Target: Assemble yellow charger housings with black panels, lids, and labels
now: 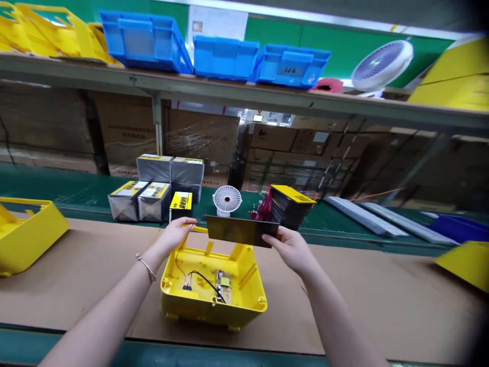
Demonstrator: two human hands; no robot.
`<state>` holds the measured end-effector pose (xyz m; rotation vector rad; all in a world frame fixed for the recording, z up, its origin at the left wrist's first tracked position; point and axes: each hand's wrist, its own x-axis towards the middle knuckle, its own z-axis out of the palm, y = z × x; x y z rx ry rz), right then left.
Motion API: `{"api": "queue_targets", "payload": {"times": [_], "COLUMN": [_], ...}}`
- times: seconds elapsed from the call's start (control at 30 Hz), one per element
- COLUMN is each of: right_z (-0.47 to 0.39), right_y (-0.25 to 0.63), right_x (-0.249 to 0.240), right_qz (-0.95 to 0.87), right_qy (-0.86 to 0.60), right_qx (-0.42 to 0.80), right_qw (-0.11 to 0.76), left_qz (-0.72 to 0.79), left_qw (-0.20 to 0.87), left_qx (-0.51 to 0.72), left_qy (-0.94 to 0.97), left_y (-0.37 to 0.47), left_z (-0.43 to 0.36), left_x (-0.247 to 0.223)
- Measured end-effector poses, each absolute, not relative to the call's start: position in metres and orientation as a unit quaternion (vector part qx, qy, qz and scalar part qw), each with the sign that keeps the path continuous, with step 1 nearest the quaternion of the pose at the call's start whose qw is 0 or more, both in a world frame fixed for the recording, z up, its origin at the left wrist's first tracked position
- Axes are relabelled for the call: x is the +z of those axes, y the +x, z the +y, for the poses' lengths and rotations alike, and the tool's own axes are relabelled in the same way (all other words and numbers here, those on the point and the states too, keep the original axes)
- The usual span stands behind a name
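A yellow plastic housing (214,312) sits in front of me with its hollow side up. Inside it are a small circuit board (224,286) and thin red and black wires (202,278). My right hand (292,248) grips the right end of a thin dark rectangular panel (239,232), which hangs tilted above the housing's back rim. My left hand (178,237) is at the back left corner of the housing, thumb and fingertips pressed together. A thin wire runs up near it, but what those fingers hold is too small to tell.
Behind stand grey-wrapped boxes (155,201), a small white fan (227,199) and a stack of dark panels (292,206) beside red wires (263,209). Other yellow housings lie left (30,237) and right (468,265). Blue bins (225,58) line the overhead shelf (229,92).
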<state>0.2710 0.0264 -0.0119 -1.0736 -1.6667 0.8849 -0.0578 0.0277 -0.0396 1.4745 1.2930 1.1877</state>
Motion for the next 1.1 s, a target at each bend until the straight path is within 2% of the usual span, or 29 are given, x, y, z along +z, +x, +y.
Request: {"api": "queue_targets", "payload": {"times": [0.23,0.5,0.73,0.87,1.1], "right_z": [0.031,0.025,0.025,0.027,0.008], "right_y": [0.228,0.240,0.242,0.240,0.240], "right_x": [-0.010,-0.001,-0.016,-0.018,0.003], "right_qz": [-0.719,-0.735,-0.733,-0.733,-0.752], "right_qy": [-0.433,-0.444,-0.441,-0.444,-0.450], "right_qx": [0.328,0.330,0.316,0.310,0.272], "right_qw": [0.435,0.394,0.410,0.412,0.398], "left_qz": [0.425,0.413,0.414,0.407,0.379], "left_qw": [0.398,0.376,0.437,0.512,0.593], "left_qx": [0.579,0.639,0.688,0.667,0.551], "left_qy": [0.571,0.530,0.405,0.358,0.449], "left_y": [-0.023,-0.014,-0.018,-0.026,-0.051], "left_z": [0.019,-0.002,-0.011,-0.003,0.006], "left_x": [-0.057,-0.058,-0.062,-0.062,-0.048]}}
